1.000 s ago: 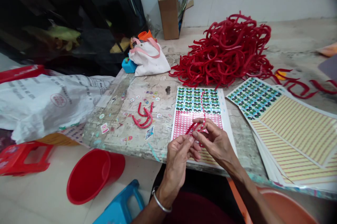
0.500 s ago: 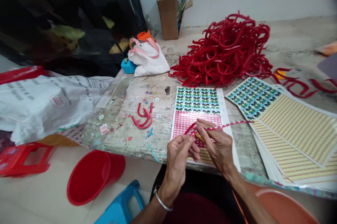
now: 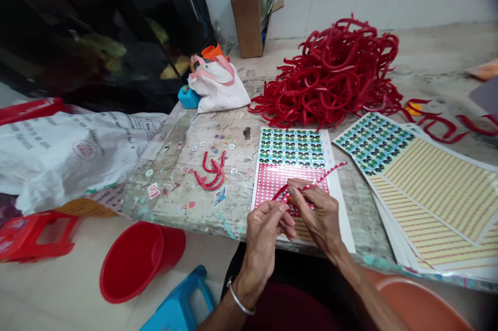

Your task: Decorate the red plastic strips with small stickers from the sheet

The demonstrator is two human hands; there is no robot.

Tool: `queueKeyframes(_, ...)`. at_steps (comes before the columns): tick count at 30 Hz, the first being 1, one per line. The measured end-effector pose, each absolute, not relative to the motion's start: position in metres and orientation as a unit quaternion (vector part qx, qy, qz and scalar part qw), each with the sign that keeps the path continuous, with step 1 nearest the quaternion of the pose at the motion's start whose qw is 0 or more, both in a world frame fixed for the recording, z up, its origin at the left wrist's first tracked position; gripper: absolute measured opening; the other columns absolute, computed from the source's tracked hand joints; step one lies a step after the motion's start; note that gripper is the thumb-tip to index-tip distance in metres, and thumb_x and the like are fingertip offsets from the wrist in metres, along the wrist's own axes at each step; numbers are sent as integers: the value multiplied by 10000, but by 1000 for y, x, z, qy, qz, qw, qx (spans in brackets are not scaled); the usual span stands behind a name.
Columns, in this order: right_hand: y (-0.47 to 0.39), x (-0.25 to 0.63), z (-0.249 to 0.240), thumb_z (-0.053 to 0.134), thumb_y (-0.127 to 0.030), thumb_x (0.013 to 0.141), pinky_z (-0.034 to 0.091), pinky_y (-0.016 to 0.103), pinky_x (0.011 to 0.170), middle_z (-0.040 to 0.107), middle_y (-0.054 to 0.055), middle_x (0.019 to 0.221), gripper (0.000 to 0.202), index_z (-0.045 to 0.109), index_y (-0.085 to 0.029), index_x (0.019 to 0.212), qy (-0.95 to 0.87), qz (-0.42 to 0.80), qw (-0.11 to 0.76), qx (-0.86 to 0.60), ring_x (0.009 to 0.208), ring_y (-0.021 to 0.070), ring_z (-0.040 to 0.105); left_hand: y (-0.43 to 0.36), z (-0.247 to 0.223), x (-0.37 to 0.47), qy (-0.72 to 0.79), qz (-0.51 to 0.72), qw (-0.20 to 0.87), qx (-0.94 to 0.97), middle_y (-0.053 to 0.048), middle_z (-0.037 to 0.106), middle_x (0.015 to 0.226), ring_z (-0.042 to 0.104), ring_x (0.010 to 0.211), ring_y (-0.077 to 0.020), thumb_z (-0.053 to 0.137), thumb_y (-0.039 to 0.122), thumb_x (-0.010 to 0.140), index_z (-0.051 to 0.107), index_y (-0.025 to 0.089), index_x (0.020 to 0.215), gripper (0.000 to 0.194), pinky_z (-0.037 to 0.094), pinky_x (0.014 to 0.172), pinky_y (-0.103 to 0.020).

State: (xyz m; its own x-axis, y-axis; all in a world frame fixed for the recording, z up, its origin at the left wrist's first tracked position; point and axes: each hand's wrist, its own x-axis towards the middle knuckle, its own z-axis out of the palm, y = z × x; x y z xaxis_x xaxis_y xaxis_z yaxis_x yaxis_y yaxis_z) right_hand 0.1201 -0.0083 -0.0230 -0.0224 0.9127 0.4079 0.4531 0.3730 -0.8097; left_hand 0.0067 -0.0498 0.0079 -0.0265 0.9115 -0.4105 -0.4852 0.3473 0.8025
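Observation:
My left hand (image 3: 266,224) is closed, pinching a thin red curved band (image 3: 279,192) whose far end sticks up past the fingers. Close beside it, my right hand (image 3: 317,211) pinches a narrow red strip with white dots (image 3: 330,170), probably a sticker strip, its free end pointing up and right. The strip meets the band near my left fingertips, where the contact is partly hidden. Under both hands lies a sticker sheet (image 3: 291,147) with green-and-blue pictures above and pink dotted rows below. Several red bands like the held one (image 3: 212,178) rest to the left.
A big heap of red bands (image 3: 330,74) stands at the back. Striped sticker sheets (image 3: 439,201) overlap at the right. A white bag (image 3: 221,90) and a cardboard box (image 3: 248,25) are behind. A red bucket (image 3: 136,263) and blue stool (image 3: 181,305) stand below the table edge.
The dotted strip's free end has swung up and shortened toward the hands; before, it stretched right toward the striped sheets. My right hand has shifted slightly left. My left hand stays nearly still.

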Motion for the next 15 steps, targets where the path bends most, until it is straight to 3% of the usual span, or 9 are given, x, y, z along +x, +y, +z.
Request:
queueKeyframes(7, -9, 117, -18, 543, -299, 834, 479, 251, 555, 672, 59, 832, 198, 688, -181, 900, -591, 378, 471, -534, 671, 152, 594, -53, 6, 7, 476, 530, 665, 224, 0, 560, 598, 505, 470, -71, 541, 274, 830, 547, 114, 681, 219, 403, 492, -203)
queueKeyframes(15, -1, 124, -19, 619, -389, 764, 478, 229, 548, 662, 29, 803, 284, 691, -156, 909, -447, 540, 476, -531, 663, 136, 582, -55, 7, 6, 459, 527, 677, 232, 4, 551, 611, 507, 481, -74, 526, 265, 839, 544, 121, 691, 207, 407, 503, -206)
